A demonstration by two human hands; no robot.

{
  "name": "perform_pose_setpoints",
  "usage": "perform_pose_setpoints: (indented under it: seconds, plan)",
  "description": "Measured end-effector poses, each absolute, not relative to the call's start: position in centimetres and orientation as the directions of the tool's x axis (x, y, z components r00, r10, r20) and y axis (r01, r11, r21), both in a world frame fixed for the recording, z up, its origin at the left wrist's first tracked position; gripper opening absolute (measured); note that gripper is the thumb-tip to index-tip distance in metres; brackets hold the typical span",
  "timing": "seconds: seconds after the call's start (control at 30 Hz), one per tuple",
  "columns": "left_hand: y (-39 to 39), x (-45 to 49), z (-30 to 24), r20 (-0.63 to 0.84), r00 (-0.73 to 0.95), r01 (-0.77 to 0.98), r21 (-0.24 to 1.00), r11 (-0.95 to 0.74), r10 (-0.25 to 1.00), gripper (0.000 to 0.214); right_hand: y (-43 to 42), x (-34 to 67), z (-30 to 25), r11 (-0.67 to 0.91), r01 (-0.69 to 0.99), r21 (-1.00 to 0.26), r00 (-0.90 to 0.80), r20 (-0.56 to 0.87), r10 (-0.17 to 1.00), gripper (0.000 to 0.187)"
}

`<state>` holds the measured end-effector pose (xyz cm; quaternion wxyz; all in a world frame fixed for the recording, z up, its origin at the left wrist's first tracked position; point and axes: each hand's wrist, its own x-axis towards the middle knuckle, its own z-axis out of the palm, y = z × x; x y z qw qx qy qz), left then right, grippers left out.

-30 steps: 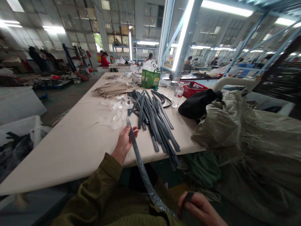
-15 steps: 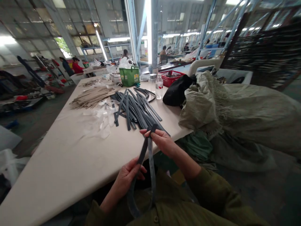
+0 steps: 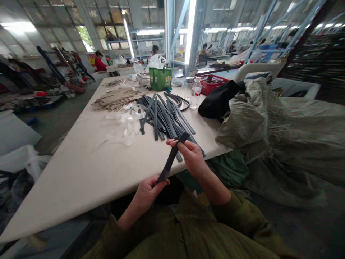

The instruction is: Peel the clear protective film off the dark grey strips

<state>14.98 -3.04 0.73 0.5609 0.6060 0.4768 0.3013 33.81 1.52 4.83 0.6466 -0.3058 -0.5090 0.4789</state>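
Observation:
A dark grey, flat flexible strip (image 3: 171,157) runs slantwise between my two hands, over the table's front edge. My right hand (image 3: 192,155) pinches it close to its upper end, thumb on top. Lower down, my left hand (image 3: 148,190) is closed round the strip, and the part beyond that hand is mostly hidden. Just past my right hand lies a pile of similar dark strips (image 3: 168,120), several of them jutting out at angles. Whether a second layer lies under the held strip I cannot tell.
On the pale table (image 3: 105,162) are a stack of brown strips (image 3: 115,100), crumpled clear plastic (image 3: 126,126), a green bag (image 3: 160,78), a plastic bottle (image 3: 196,93) and a red basket (image 3: 212,83). A black bag (image 3: 219,100) and large woven sacks (image 3: 242,115) crowd the right side.
The strip was bent in a hanging loop with both ends at my right hand; now one straight length shows between my hands. The camera view has turned slightly left and down.

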Motion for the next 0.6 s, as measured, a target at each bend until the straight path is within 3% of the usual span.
perform_pose_setpoints:
  seconds: [0.1, 0.2, 0.27, 0.37, 0.47, 0.6]
  plan:
    - [-4.3, 13.2, -0.3, -0.242, 0.358, 0.281, 0.949, 0.143, 0.902, 0.042, 1.7, 34.5, 5.3, 0.361, -0.318, -0.876, 0.056, 0.363, 0.930, 0.018]
    - [-5.8, 11.3, -1.9, -0.353, 0.407, 0.208, 0.934, 0.290, 0.843, 0.043, 1.2, 34.5, 5.9, 0.329, -0.315, -0.890, 0.096, 0.315, 0.944, 0.017]
    - [-6.8, 9.8, -3.3, -0.423, 0.469, 0.042, 0.888, 0.459, 0.776, 0.052, 1.0, 34.2, 6.3, 0.322, -0.293, -0.900, 0.121, 0.299, 0.947, 0.015]
    - [-8.4, 7.5, -5.4, -0.417, 0.534, -0.336, 0.693, 0.637, 0.735, 0.071, 1.0, 33.6, 6.4, 0.262, -0.251, -0.932, 0.112, 0.241, 0.964, 0.011]
    - [-9.7, 5.8, -6.4, -0.337, 0.480, -0.644, 0.491, 0.587, 0.810, 0.071, 1.1, 33.0, 5.6, 0.217, -0.237, -0.947, 0.096, 0.199, 0.975, 0.011]
    - [-10.7, 4.2, -5.0, -0.278, 0.244, -0.854, 0.392, 0.341, 0.929, 0.058, 0.7, 32.2, 4.1, 0.234, -0.152, -0.960, -0.034, 0.242, 0.970, 0.007]
